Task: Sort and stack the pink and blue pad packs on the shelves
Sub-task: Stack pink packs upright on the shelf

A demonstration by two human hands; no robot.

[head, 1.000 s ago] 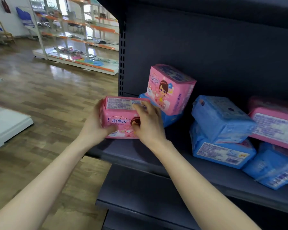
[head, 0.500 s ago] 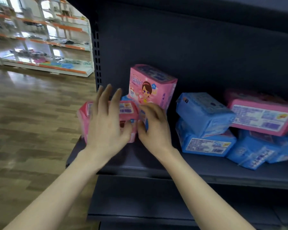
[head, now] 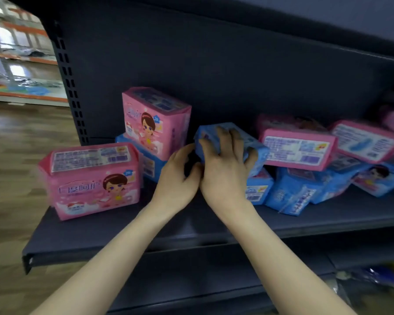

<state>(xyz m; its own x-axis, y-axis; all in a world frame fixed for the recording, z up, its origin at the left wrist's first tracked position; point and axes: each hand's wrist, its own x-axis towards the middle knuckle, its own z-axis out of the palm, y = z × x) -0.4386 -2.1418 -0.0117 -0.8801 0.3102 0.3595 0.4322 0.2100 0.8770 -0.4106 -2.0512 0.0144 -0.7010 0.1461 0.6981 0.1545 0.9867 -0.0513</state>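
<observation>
On the dark shelf (head: 191, 226), near the middle, the right hand (head: 225, 171) holds a blue pack (head: 258, 147). Its fingers (head: 223, 137) are spread apart and bent down over the top of the pack, gripping it. This blue pack lies tilted on top of a second blue pack (head: 258, 189).

The left hand (head: 175, 178) is right beside the right hand, and the two thumbs touch. Its fingers reach into the dark gap at the left end of the held pack. They are mostly hidden there, so I cannot tell if they grip it or only touch it.

Other packs crowd in on both sides. Just to the left, a tall pink pack (head: 155, 119) stands on a flat blue pack (head: 146, 162). Just to the right, a pink pack with a white label (head: 298, 148) presses against the end of the held pack. Past it lies another pink pack (head: 366, 139). Both sit on a messy pile of blue packs (head: 291, 196).

A front pink pack (head: 91, 180) stands alone at the left front edge of the shelf, well apart from the hands.

Beyond the shelf is a wood floor (head: 16, 144). Far back, other shelves (head: 21, 64) look blurry.
</observation>
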